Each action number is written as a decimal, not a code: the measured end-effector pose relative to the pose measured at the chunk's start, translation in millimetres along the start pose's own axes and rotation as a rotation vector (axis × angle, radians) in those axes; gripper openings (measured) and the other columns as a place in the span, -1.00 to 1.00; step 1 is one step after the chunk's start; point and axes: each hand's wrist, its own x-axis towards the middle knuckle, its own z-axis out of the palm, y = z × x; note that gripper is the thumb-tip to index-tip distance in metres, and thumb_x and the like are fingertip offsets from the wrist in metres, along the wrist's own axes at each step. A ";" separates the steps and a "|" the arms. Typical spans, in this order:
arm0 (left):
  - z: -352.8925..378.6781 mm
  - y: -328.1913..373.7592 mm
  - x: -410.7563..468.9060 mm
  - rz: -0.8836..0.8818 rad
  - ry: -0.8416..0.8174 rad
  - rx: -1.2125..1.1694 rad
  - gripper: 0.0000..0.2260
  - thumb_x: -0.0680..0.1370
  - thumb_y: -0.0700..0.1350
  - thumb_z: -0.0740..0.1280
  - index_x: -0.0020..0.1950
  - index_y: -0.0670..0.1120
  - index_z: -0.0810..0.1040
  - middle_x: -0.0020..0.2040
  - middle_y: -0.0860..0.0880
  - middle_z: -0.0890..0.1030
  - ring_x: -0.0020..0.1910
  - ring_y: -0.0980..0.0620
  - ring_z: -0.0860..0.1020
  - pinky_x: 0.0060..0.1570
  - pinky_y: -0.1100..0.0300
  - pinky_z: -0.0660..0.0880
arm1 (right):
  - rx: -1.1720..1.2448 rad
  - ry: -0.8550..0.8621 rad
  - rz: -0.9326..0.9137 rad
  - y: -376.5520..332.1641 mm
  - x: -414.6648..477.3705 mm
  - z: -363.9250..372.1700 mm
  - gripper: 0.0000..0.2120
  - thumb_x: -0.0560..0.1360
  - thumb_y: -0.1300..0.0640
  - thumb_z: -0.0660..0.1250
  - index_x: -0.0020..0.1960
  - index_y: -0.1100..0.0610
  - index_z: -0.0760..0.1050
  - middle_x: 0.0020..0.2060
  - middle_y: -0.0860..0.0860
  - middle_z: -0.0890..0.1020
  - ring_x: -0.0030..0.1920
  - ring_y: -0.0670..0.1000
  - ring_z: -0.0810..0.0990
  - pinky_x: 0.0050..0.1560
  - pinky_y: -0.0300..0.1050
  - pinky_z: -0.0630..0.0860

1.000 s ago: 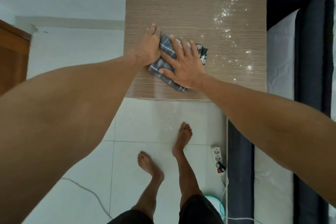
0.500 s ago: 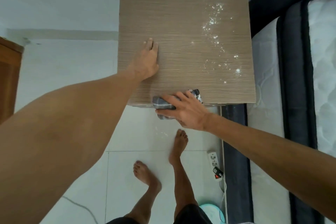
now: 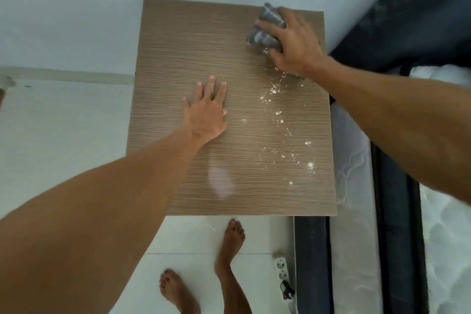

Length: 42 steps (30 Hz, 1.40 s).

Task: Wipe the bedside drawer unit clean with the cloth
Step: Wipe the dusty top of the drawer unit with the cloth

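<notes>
Looking for writing, I find none that I can read on anything. My right hand [image 3: 295,43] presses the grey cloth [image 3: 267,29], fingers closed over it, at the far right corner of the drawer unit [image 3: 178,41]. My left hand [image 3: 207,112] lies open and flat near the middle. White powder [image 3: 280,120] is scattered along the right side, near the bed [image 3: 356,160].
</notes>
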 end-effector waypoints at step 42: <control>20.2 -14.3 -93.8 0.158 -0.004 0.039 -0.39 0.57 -0.17 0.22 0.55 -0.24 0.04 0.58 -0.21 0.07 0.55 -0.21 0.06 0.51 -0.02 0.05 | -0.101 -0.188 -0.316 -210.2 -291.1 90.8 -0.15 0.38 0.08 0.48 0.56 -0.14 0.15 0.57 0.14 0.17 0.45 0.30 0.26 0.40 0.28 0.23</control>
